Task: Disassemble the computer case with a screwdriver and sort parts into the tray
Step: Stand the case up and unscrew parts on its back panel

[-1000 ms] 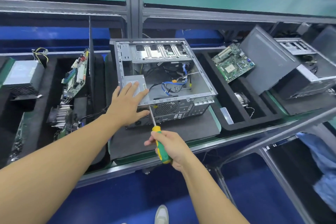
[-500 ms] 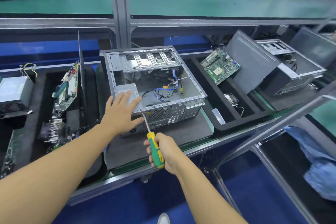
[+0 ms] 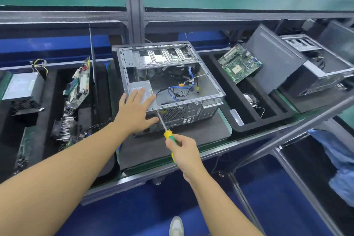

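An open grey computer case [image 3: 208,82] lies on its side on a dark mat [image 3: 191,136], rear panel toward me. Inside it sit a silver power supply [image 3: 141,87] and loose blue and black cables [image 3: 180,90]. My left hand [image 3: 136,111] rests flat, fingers spread, on the case's near left corner and the power supply. My right hand [image 3: 183,151] grips the yellow-green handle of a screwdriver [image 3: 168,136]. Its tip touches the rear panel's upper edge beside my left thumb.
A black foam tray [image 3: 247,120] on the right holds a green motherboard [image 3: 239,63] and a heatsink [image 3: 251,98]. A left tray [image 3: 51,120] holds another board, a heatsink and a power supply [image 3: 23,90]. A second case [image 3: 306,67] stands far right. A metal frame post [image 3: 134,5] rises behind.
The view has shifted slightly. My left hand stays on the case corner and the screwdriver tip stays at the same spot on the rear panel.
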The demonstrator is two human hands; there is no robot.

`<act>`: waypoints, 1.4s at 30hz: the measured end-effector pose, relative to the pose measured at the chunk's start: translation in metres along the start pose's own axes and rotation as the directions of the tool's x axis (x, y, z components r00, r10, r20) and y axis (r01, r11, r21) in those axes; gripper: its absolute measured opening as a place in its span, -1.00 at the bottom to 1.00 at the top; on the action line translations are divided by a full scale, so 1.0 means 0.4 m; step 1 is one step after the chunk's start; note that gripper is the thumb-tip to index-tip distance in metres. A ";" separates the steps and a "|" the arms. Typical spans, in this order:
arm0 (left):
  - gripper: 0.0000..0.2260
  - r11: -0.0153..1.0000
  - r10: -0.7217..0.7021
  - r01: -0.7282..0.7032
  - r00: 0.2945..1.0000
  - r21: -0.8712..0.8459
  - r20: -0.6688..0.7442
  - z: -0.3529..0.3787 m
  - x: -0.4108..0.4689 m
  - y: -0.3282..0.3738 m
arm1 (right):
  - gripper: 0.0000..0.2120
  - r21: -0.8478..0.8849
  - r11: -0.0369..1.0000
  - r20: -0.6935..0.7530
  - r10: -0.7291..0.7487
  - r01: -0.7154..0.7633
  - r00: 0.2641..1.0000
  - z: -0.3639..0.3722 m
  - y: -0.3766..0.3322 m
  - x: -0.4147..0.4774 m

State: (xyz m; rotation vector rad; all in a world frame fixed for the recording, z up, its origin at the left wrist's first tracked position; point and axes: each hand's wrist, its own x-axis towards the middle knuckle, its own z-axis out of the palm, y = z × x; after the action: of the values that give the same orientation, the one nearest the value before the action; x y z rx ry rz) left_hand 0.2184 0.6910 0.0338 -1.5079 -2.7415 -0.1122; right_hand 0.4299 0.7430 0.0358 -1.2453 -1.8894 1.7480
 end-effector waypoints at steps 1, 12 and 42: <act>-0.26 1.000 0.000 0.000 1.000 0.002 0.001 0.001 0.000 -0.001 | -0.90 0.023 1.000 -0.014 0.007 -0.007 1.000 0.010 0.002 -0.004; -0.27 1.000 0.009 -0.009 1.000 -0.004 0.008 0.002 0.001 -0.007 | -0.74 0.217 0.901 0.201 0.335 -0.376 0.920 0.019 -0.055 -0.014; -0.83 -0.141 0.112 0.672 0.740 -0.727 0.663 -0.014 -0.160 0.152 | -0.59 0.419 0.784 0.330 0.338 -0.457 0.882 -0.007 0.022 -0.073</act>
State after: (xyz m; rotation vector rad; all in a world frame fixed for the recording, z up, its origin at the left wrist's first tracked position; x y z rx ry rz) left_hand 0.3039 0.6692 0.0402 -0.5166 -3.3314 -2.8336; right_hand 0.4527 0.7227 0.0382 -1.3389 -1.1893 2.4995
